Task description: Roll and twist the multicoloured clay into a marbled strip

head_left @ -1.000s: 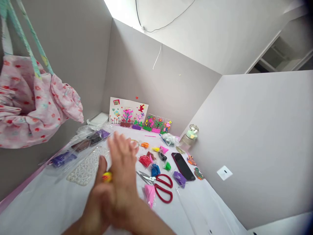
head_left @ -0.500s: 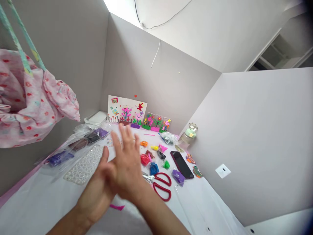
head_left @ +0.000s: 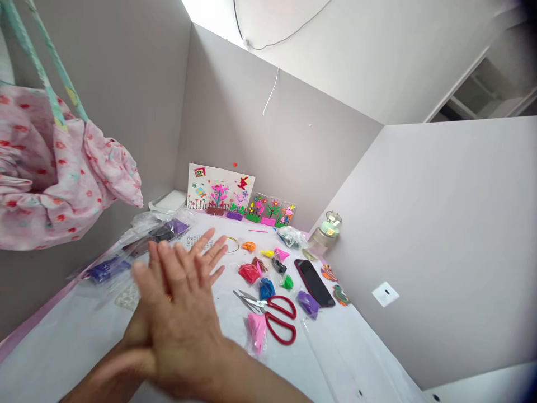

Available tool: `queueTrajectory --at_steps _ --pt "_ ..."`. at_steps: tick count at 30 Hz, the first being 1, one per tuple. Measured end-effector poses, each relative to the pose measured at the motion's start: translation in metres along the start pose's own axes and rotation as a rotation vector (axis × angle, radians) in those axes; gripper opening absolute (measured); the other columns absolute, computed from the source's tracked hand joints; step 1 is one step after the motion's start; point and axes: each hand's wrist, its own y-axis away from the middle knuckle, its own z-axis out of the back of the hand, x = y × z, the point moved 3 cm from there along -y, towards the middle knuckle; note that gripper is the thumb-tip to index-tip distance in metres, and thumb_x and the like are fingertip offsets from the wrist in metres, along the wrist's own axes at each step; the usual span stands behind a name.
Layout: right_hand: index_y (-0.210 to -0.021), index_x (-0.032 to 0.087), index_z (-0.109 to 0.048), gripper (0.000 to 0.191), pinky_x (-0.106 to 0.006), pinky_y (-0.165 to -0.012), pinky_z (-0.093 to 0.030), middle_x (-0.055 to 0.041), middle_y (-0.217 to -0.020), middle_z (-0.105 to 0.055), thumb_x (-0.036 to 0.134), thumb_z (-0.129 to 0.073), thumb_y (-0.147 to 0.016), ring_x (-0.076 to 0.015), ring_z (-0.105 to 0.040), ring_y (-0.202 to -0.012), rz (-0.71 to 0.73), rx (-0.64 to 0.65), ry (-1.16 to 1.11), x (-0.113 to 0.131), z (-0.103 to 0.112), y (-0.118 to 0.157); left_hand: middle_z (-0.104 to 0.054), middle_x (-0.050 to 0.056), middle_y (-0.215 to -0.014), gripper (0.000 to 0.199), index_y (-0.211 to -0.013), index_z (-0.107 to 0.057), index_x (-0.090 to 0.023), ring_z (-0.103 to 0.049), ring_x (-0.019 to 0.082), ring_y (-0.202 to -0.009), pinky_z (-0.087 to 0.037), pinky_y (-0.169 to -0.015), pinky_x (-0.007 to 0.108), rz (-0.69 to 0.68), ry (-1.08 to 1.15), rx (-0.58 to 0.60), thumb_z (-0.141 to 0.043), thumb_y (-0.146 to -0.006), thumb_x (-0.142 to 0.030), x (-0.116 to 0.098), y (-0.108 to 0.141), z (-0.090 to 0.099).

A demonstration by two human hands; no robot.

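As the right hand (head_left: 180, 316) lay flat across the left hand (head_left: 136, 329), I couldn't tell whether they held anything | pink packet (head_left: 257, 331) sat right of both | seemingly light, soft; best pinched mid-body

Scissor blades (head_left: 253, 300) shiny metal, handles (head_left: 282, 298) plastic; pink packet (head_left: 257, 330) glossy plastic; bag (head_left: 73, 184) cloth.

Right hand (head_left: 182, 322) laid across left hand (head_left: 136, 327).
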Motion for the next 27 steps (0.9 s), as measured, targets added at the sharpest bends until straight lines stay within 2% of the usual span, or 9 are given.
queueTrajectory --at_steps 2,5,7,9,13,16,19,23,27 --pt "-0.170 0.026 -0.033 0.089 -0.062 -0.136 -0.018 -0.0127 -0.180 -0.029 0.069 -0.065 -0.099 -0.0342 -0.021 -0.169 -0.131 -0.131 0.034 -0.017 0.003 -0.002 -0.047 -0.011 -0.171 0.076 -0.163 -0.043 -0.050 -0.008 0.026 -0.171 -0.023 -0.137 0.048 0.046 0.095 0.050 -0.045 -0.096 -0.087 0.003 -0.001 -0.003" --pt "-0.166 0.018 -0.040 0.076 -0.070 -0.133 -0.016 -0.0184 -0.173 -0.043 0.067 -0.046 -0.108 -0.0372 -0.026 -0.167 -0.308 -0.250 0.002 -0.053 0.016 -0.005 -0.062 0.004 -0.160 0.051 -0.144 -0.071 -0.032 -0.034 0.034 -0.164 -0.030 -0.135 0.055 0.226 0.212 0.180 -0.058 -0.104 -0.062 0.013 0.001 -0.007" --pt "-0.157 0.017 -0.053 0.063 -0.067 -0.131 -0.021 -0.0177 -0.161 -0.058 0.059 -0.033 -0.113 -0.0350 -0.040 -0.159 -0.378 -0.290 -0.089 -0.072 0.025 -0.003 -0.067 0.006 -0.154 0.033 -0.126 -0.081 -0.027 -0.043 0.034 -0.160 -0.031 -0.135 0.054 0.303 0.257 0.207 -0.068 -0.102 -0.046 0.019 -0.001 -0.003" --pt "-0.141 0.019 -0.064 0.055 -0.059 -0.127 -0.033 -0.0158 -0.147 -0.068 0.052 -0.029 -0.114 -0.0304 -0.056 -0.146 -0.451 -0.363 -0.228 -0.083 0.032 0.006 -0.070 0.007 -0.150 0.029 -0.119 -0.084 -0.025 -0.045 0.033 -0.157 -0.033 -0.135 0.051 0.315 0.221 0.170 -0.074 -0.099 -0.042 0.022 -0.007 0.005" --pt "-0.116 0.022 -0.070 0.042 -0.042 -0.105 -0.051 -0.0105 -0.120 -0.075 0.050 -0.040 -0.111 -0.0241 -0.068 -0.115 -0.581 -0.404 -0.511 -0.085 0.036 0.026 -0.070 0.006 -0.151 0.044 -0.123 -0.083 -0.024 -0.045 0.031 -0.157 -0.034 -0.135 0.043 0.200 -0.040 0.093 -0.074 -0.094 -0.055 0.012 -0.021 0.017" --pt "-0.101 0.024 -0.072 0.030 -0.036 -0.086 -0.054 -0.0047 -0.100 -0.075 0.052 -0.061 -0.101 -0.0216 -0.069 -0.092 -0.601 -0.218 -0.739 -0.079 0.027 0.034 -0.070 0.005 -0.151 0.050 -0.126 -0.082 -0.026 -0.046 0.032 -0.156 -0.037 -0.132 0.045 0.166 -0.234 0.128 -0.070 -0.091 -0.059 0.005 -0.026 0.014" --pt "-0.090 0.023 -0.074 0.030 -0.031 -0.073 -0.051 -0.0005 -0.084 -0.073 0.050 -0.084 -0.083 -0.0176 -0.064 -0.075 -0.645 -0.081 -1.060 -0.077 0.013 0.040 -0.072 0.009 -0.147 0.057 -0.129 -0.080 -0.026 -0.056 0.036 -0.148 -0.050 -0.121 0.048 0.188 -0.388 0.201 -0.064 -0.091 -0.065 0.005 -0.034 0.009" --pt "-0.087 0.019 -0.075 0.037 -0.026 -0.059 -0.043 0.0027 -0.070 -0.068 0.047 -0.093 -0.071 -0.0111 -0.054 -0.057 -0.810 -0.162 -1.218 -0.093 0.001 0.048 -0.075 0.016 -0.136 0.083 -0.134 -0.073 -0.023 -0.067 0.038 -0.131 -0.053 -0.112 0.051 0.099 -0.678 0.199 -0.041 -0.091 -0.087 0.004 -0.067 0.024" --pt "-0.082 0.018 -0.072 0.039 -0.024 -0.054 -0.041 0.0039 -0.061 -0.065 0.048 -0.093 -0.069 -0.0091 -0.051 -0.050 -0.888 -0.247 -1.203 -0.113 -0.004 0.056 -0.071 0.020 -0.130 0.094 -0.141 -0.061 -0.016 -0.063 0.048 -0.125 -0.043 -0.113 0.065 -0.011 -1.105 0.086 -0.069 -0.073 -0.080 0.009 -0.092 0.058"
